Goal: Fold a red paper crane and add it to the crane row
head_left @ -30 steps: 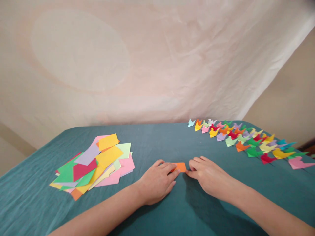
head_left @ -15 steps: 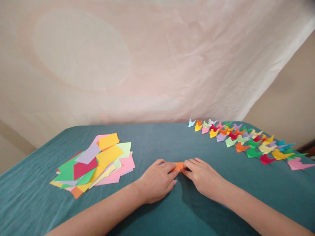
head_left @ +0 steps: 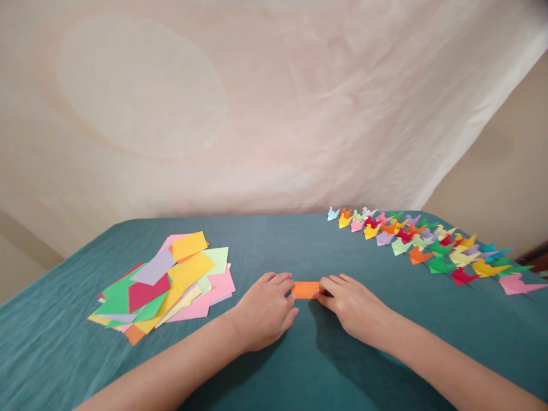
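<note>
An orange folded strip of paper lies flat on the table between my two hands. My right hand pinches its right end between thumb and fingers, which cover that end. At the left end rests my left hand, its fingers bent and apart, with the fingertips at the strip's edge. The thumb of my left hand is spread toward me, off the paper.
A loose pile of coloured paper sheets lies on the left of the green-covered table. Rows of small folded paper birds stand along the right side. A pale cloth hangs behind the table.
My left hand has slid left along the orange paper, uncovering more of it. My right hand has stayed in place at the right end.
</note>
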A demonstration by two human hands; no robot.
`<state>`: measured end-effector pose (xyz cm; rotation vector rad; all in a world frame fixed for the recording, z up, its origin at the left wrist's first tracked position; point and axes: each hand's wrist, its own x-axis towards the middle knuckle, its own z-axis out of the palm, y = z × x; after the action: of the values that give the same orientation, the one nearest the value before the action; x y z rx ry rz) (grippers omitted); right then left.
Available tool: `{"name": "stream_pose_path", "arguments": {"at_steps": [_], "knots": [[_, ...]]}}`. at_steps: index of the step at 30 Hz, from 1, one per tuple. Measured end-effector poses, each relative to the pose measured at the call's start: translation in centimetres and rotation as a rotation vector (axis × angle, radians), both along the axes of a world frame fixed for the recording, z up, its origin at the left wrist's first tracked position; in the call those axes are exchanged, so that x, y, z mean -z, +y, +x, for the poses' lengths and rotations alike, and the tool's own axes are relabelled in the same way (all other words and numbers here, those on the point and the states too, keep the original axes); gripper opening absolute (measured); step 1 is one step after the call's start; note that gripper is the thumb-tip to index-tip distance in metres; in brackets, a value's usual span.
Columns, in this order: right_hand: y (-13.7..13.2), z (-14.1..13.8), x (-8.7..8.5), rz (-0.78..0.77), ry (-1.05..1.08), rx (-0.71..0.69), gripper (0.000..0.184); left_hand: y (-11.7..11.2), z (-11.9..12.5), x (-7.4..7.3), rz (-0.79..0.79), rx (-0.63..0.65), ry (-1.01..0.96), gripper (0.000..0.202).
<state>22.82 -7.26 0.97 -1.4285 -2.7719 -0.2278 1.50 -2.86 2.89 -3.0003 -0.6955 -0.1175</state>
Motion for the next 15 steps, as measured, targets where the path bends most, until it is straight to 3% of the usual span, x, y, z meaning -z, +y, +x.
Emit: {"name": "stream_pose_path", "arguments": {"at_steps": [11,15], "knots": [[0.0,0.9,-0.4,-0.026,0.021,0.035,0.021,-0.1,0.0,0.2,-0.038,0.0,0.008,0.028],[0.4,1.4,0.3,-0.003,0.099,0.011,0.025,-0.1,0.0,0.4,-0.028,0.006,-0.023,0.029]]}}
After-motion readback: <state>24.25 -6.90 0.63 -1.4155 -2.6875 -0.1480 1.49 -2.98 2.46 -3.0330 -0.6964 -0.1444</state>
